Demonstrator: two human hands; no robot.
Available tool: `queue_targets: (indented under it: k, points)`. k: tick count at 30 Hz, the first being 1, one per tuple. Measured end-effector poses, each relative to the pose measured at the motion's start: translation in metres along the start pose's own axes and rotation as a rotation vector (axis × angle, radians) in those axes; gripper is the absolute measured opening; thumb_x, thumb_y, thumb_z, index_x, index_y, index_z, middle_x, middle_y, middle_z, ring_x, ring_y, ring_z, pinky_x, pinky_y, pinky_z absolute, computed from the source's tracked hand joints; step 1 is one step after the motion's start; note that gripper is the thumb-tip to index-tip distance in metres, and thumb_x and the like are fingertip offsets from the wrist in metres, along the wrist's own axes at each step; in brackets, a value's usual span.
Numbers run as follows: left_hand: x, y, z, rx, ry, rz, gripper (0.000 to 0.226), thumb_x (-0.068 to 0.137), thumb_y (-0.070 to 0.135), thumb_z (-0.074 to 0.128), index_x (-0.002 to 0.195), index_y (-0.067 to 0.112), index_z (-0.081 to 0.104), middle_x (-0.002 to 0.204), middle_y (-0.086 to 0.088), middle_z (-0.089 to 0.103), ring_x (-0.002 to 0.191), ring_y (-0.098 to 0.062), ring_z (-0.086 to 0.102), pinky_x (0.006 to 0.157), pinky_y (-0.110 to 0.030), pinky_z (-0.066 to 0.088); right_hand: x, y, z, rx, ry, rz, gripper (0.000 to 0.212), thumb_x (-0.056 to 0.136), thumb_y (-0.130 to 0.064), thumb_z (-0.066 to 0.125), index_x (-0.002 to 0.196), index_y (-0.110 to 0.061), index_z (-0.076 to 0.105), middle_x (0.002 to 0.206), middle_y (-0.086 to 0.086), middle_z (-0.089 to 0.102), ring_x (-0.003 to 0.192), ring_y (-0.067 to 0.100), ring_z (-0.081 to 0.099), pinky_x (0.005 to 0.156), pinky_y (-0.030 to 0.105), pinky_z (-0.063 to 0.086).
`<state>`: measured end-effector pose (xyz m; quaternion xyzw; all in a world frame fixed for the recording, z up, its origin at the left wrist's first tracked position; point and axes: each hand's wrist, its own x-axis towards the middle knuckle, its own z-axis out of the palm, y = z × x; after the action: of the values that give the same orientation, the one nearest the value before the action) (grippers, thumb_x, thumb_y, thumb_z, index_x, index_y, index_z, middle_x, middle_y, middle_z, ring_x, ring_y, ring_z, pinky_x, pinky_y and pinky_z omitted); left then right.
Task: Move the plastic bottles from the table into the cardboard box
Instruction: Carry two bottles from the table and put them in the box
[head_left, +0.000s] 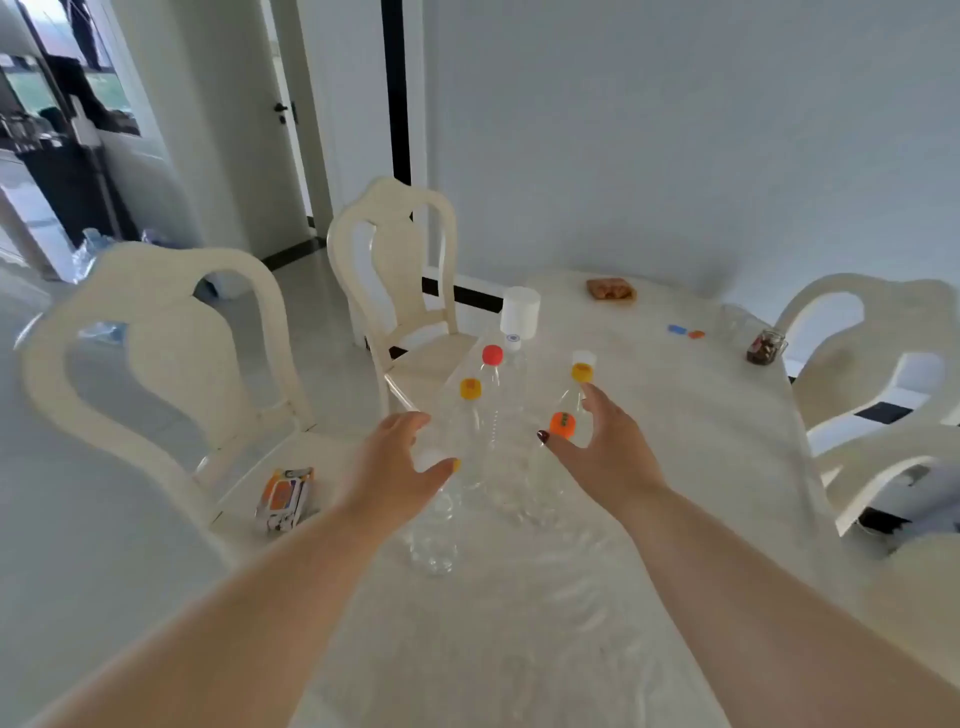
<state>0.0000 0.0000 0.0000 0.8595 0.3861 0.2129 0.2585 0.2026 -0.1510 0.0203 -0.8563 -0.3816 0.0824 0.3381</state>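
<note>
Several clear plastic bottles stand close together on the white table (571, 623). One has a red cap (492, 355), one a yellow cap (470, 388), one an orange cap (562, 423), another a yellow cap (582, 372). A capless clear bottle (434, 535) stands nearest, partly behind my left hand. My left hand (400, 467) is spread open just left of the group. My right hand (602, 441) is open around the orange-capped bottle, fingers beside it without closing. No cardboard box is in view.
A white cylinder (519, 312) stands behind the bottles. A brown item (610, 289), small blue and orange pieces (684, 331) and a glass jar (764, 347) lie on the far side of the table. White chairs (395, 270) surround it; a wipes packet (284, 498) lies on the left chair seat.
</note>
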Motion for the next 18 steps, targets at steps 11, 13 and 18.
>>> queue_targets:
  k: [11, 13, 18]
  points:
    - [-0.004, -0.015, 0.022, -0.122, -0.07, -0.161, 0.038, 0.082, 0.035, 0.077, 0.116, 0.02, 0.065, 0.107, 0.004, 0.068, 0.1, -0.015, 0.06, 0.077, -0.024, 0.037, 0.02, 0.025, 0.045, 0.215, 0.023, 0.264, 0.047, 0.087, -0.037, 0.072, 0.128, -0.023, 0.055, 0.134, 0.0, 0.06, 0.111, 0.023, 0.058, 0.08, 0.031, 0.039]
    - [-0.004, -0.017, 0.023, -0.125, -0.09, -0.162, 0.039, 0.081, 0.034, 0.078, 0.115, 0.023, 0.064, 0.107, 0.007, 0.067, 0.1, -0.013, 0.059, 0.077, -0.024, 0.037, 0.021, 0.025, 0.048, 0.23, 0.028, 0.268, 0.045, 0.086, -0.036, 0.073, 0.125, -0.023, 0.053, 0.13, 0.0, 0.059, 0.106, 0.022, 0.057, 0.075, 0.031, 0.04]
    - [-0.002, -0.022, 0.026, -0.159, -0.131, -0.179, 0.036, 0.081, 0.035, 0.077, 0.113, 0.029, 0.062, 0.104, 0.011, 0.066, 0.097, -0.013, 0.06, 0.071, -0.023, 0.04, 0.023, 0.021, 0.051, 0.199, 0.028, 0.268, 0.03, 0.088, -0.031, 0.072, 0.105, -0.021, 0.05, 0.114, -0.002, 0.056, 0.094, 0.022, 0.053, 0.057, 0.025, 0.036]
